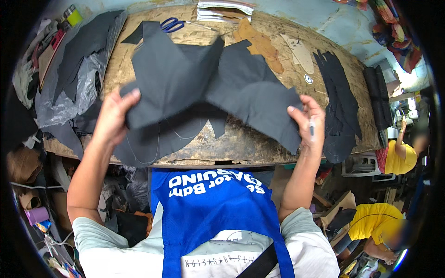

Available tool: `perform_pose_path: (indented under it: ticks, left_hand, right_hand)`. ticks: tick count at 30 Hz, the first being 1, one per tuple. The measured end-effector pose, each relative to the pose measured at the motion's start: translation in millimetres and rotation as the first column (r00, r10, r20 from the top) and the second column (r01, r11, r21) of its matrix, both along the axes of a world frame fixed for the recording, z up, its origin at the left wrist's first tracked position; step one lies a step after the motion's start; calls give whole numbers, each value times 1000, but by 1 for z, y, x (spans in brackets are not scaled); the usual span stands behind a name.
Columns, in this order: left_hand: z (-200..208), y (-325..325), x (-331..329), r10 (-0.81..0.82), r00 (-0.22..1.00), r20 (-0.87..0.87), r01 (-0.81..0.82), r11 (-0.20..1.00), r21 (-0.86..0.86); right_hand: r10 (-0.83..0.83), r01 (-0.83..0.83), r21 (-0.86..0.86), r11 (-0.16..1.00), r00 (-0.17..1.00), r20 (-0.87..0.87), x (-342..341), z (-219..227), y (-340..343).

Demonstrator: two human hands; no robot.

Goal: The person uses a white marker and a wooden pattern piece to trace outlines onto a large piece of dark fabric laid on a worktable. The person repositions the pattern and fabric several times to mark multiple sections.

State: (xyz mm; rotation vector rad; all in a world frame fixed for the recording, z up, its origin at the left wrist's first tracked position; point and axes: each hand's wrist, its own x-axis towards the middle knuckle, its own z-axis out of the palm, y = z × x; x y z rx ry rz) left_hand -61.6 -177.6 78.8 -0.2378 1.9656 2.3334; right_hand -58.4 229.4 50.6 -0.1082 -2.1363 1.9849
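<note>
A dark grey cut cloth piece (178, 76) is stretched between my hands above a worn wooden table. My left hand (115, 116) pinches its left edge, thumb on top. With thumb and fingers, my right hand (311, 116) grips its right end. A slim pale pen (312, 129) also sits in my right hand, pointing down along the wrist. Below the raised cloth, another dark cloth piece (143, 148) with loose pale threads lies along the table's near edge. The raised cloth is slightly blurred and hides part of what lies under it.
Blue-handled scissors (172, 25), a white stack (225, 10), brown pattern pieces (262, 44) and a small round disc (308, 78) lie on the table (324, 41). Dark cloth strips (338, 102) are at right; plastic-wrapped cloth (69, 88) is at left. Two people in yellow (378, 222) work at far right.
</note>
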Motion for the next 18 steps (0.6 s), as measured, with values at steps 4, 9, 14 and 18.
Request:
perform_pose_path:
  ticks: [4,9,14,18]
  left_hand:
    - [-57,-11,47,-50,928,370,33,998,53]
    - [-81,-22,65,51,970,239,-62,997,39]
    - [-95,-17,66,347,935,71,-345,938,-35]
    - [-98,-30,77,378,925,-26,-379,923,-61]
  right_hand:
    - [65,-122,242,963,971,229,15,-48,0]
    - [-24,2,91,996,972,234,24,-63,-2]
    - [-5,7,-16,1000,994,107,20,-43,-8]
    - [88,-85,-27,996,976,201,8,-46,-20]
